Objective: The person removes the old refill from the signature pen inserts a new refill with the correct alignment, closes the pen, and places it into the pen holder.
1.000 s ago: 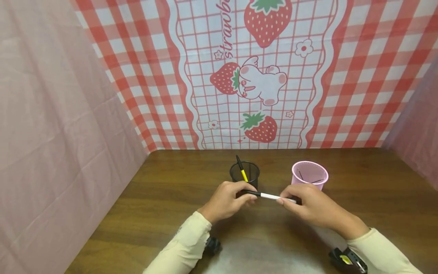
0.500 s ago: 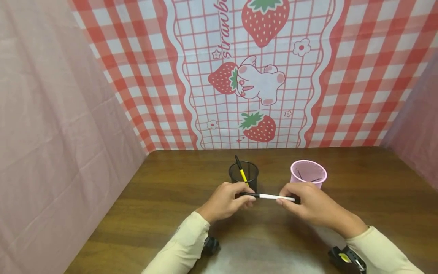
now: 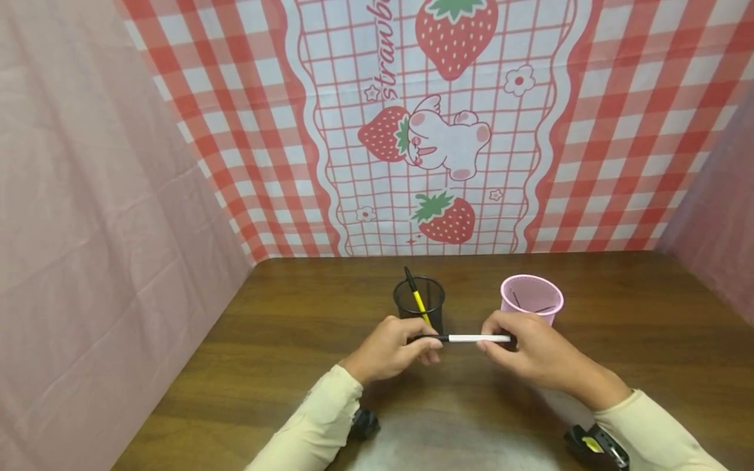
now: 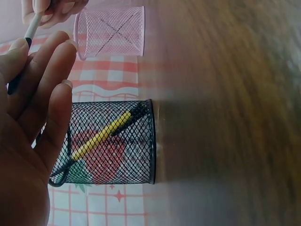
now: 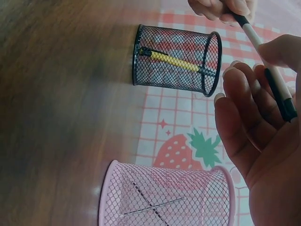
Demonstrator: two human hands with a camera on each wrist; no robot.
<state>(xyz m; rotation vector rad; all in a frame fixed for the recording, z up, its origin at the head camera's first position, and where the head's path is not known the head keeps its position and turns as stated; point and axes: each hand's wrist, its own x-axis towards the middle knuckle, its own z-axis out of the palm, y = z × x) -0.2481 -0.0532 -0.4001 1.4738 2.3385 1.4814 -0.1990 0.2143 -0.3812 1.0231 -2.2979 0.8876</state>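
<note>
A white pen with black ends point(image 3: 465, 338) lies level between both hands, above the table. My left hand point(image 3: 389, 347) pinches its black left end between thumb and fingers. At the other end, my right hand point(image 3: 536, 350) pinches the white barrel near its black tip. Just behind the left hand stands a black mesh pen cup point(image 4: 108, 174), with a yellow and black pen point(image 4: 101, 136) leaning inside it. Beyond the right hand is a pink mesh pen cup point(image 5: 164, 172); dark crossed lines show through its mesh, and no pen is seen in it.
The brown wooden table point(image 3: 235, 366) runs back to a red and white checked cloth point(image 3: 265, 131) printed with strawberries. Pink curtains point(image 3: 106, 196) hang at both sides. Black wrist devices point(image 3: 597, 445) sit under the cream sleeves point(image 3: 312, 425).
The pen has gone from slightly tilted to nearly level, held by both hands throughout. Hands and cups show only a slight shift in view.
</note>
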